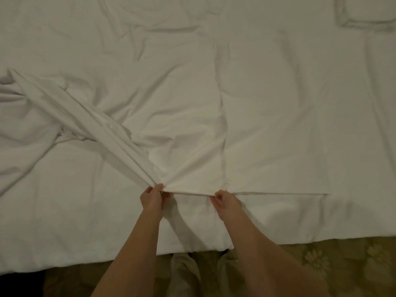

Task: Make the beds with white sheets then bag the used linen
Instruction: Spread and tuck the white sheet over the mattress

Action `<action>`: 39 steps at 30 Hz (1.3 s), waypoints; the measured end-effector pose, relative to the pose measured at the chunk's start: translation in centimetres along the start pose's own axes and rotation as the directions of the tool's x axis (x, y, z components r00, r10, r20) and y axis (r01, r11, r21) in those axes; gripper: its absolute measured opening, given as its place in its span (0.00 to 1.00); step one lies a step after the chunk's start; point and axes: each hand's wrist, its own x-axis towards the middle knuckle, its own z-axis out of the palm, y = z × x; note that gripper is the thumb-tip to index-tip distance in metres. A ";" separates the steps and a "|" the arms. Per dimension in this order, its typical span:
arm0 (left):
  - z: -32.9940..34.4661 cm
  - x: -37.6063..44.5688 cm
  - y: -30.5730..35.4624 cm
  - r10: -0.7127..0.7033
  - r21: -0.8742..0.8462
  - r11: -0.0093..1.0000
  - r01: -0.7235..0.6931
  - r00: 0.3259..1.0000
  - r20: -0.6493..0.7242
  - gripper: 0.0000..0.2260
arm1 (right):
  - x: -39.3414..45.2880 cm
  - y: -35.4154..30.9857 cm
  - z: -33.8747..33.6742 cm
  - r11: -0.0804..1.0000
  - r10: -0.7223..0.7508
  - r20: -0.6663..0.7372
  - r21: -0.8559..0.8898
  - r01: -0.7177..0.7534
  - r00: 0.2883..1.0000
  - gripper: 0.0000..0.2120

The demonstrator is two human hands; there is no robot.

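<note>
Evidently, left hand [152,195] and right hand [222,199] each pinched the white sheet's [184,129] near hem on the bed [64,243]; uneven pulling risked skewing its bunched left fold.

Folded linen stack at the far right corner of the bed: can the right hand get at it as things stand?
Probably not without a step sideways. The right hand pinches the sheet edge at the near side; the folded stack lies far across the bed, though nothing blocks the way.
</note>
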 end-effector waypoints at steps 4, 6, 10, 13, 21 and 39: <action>-0.3 -1.0 1.0 -0.075 0.206 0.977 0.065 0.996 0.044 0.05 | -0.7 -0.8 0.1 0.985 0.082 0.087 -0.156 -0.068 0.993 0.04; -0.8 -1.9 2.2 -0.186 0.521 0.850 0.081 0.971 0.151 0.08 | -1.4 -1.4 -0.5 0.802 0.195 0.116 -0.590 -0.090 0.974 0.02; 0.2 -2.9 7.5 -0.326 0.837 0.545 -0.043 0.909 0.259 0.15 | -3.9 -4.5 2.7 0.016 0.260 0.116 -0.993 0.116 0.959 0.10; 2.7 -1.1 12.3 0.002 0.753 0.596 -0.278 0.938 0.346 0.15 | -4.0 -7.3 8.8 -0.174 -0.171 0.444 -0.892 0.417 0.879 0.10; 8.8 3.6 24.6 0.454 0.764 0.139 -0.630 0.726 0.516 0.16 | -4.1 -14.1 22.3 -0.662 -0.300 0.753 -0.606 0.440 0.586 0.16; 19.7 18.9 35.3 0.582 0.886 -0.091 -0.455 0.698 0.418 0.16 | 7.2 -27.0 39.3 -0.814 -0.244 0.845 -0.445 0.373 0.475 0.17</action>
